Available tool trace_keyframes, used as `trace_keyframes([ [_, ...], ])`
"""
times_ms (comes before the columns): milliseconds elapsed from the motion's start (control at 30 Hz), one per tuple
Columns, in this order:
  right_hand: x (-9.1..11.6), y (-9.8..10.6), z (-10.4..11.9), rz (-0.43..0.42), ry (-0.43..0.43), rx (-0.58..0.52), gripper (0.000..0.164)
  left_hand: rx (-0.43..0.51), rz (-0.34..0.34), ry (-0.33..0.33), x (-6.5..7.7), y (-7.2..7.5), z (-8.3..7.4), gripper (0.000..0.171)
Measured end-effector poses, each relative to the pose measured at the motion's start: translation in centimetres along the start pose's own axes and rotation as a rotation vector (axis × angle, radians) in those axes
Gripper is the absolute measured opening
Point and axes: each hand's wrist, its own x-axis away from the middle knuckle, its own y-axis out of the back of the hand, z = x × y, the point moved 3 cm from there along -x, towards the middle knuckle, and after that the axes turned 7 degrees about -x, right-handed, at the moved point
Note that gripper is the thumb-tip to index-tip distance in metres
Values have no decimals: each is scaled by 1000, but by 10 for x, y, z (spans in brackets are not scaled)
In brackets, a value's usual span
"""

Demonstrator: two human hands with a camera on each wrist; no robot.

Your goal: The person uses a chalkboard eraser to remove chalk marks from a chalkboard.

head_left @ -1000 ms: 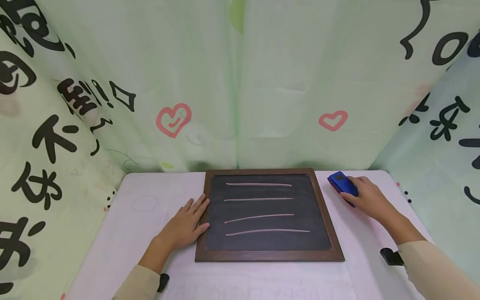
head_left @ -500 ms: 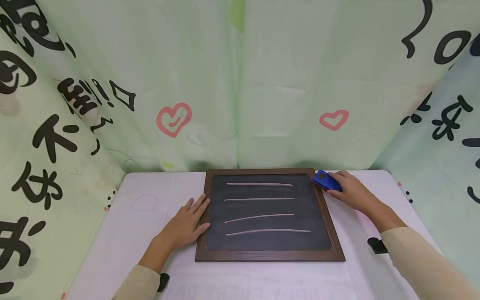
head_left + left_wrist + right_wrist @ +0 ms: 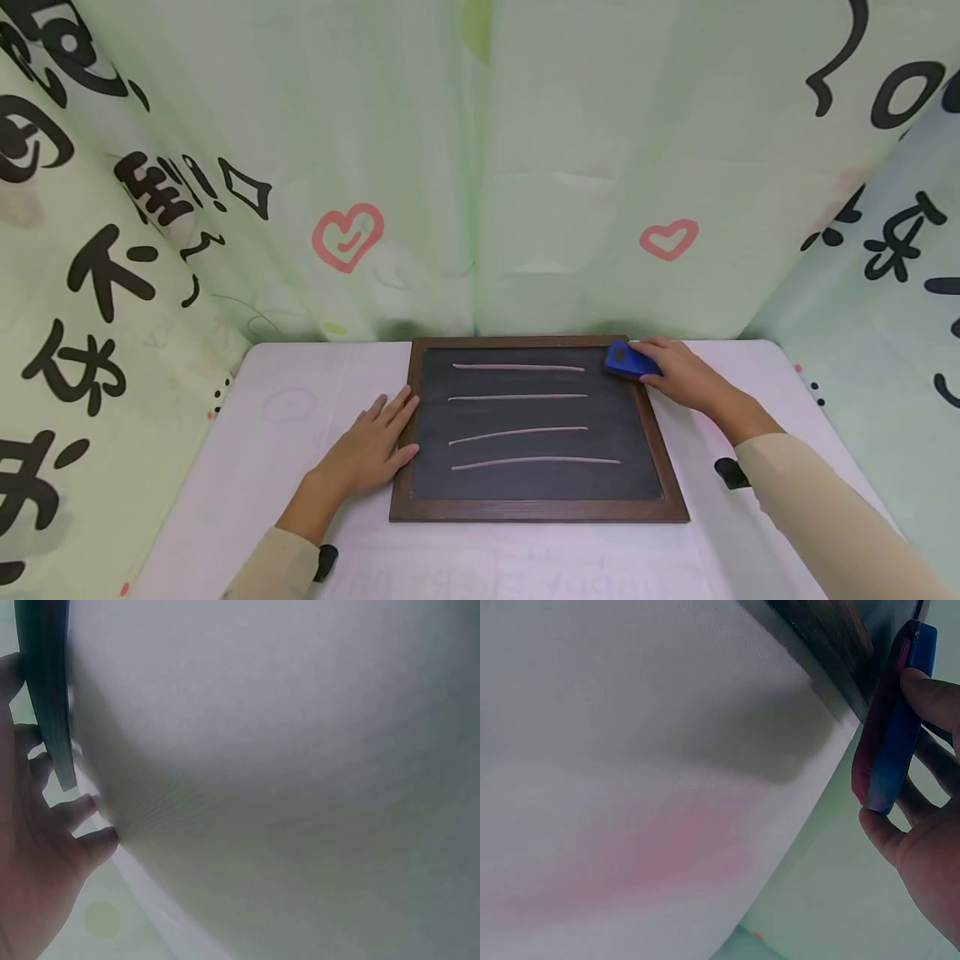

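Observation:
A small chalkboard [image 3: 525, 483] in a brown wooden frame lies on the table, with several pale pink chalk lines drawn across it. My left hand [image 3: 367, 446] rests at its left frame edge, fingers spread; the left wrist view shows the fingertips against the dark frame [image 3: 46, 682]. My right hand [image 3: 682, 375] grips a blue chalkboard eraser [image 3: 630, 359] over the board's upper right corner. In the right wrist view, thumb and fingers clasp the eraser [image 3: 900, 742], its dark red felt side facing the board. The top chalk line ends just left of the eraser.
A white-covered table [image 3: 480, 562] bears the board. Behind and at both sides hangs a pale green curtain [image 3: 555, 167] with black characters and red hearts. A black wrist camera [image 3: 731, 473] sits below the right forearm.
The right hand has carried the eraser leftward from the table, across the right frame edge, onto the board's upper right corner. The left hand and the chalk lines stay as they were.

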Motion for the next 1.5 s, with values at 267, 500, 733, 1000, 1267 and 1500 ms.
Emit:
trace_keyframes([
  [267, -11, -4, 8, 43, -2, -19, 54, -5, 1, -3, 1, 1, -1, 74],
  [500, -19, -6, 14, 71, -23, -24, 53, -3, -23, -12, 0, -2, 0, 74],
  [733, -26, -10, 17, 70, 6, -3, 53, 0, -12, -10, 0, -2, -1, 75],
  [1000, -32, -15, 21, 43, 42, 3, 51, 10, -17, -12, 2, 5, -4, 73],
  [1267, -36, -19, 28, 55, 44, -6, 51, 17, 1, -7, 2, 4, -4, 74],
  [1500, -41, -25, 33, 53, 59, 6, 51, 14, -16, -3, 2, 1, -2, 74],
])
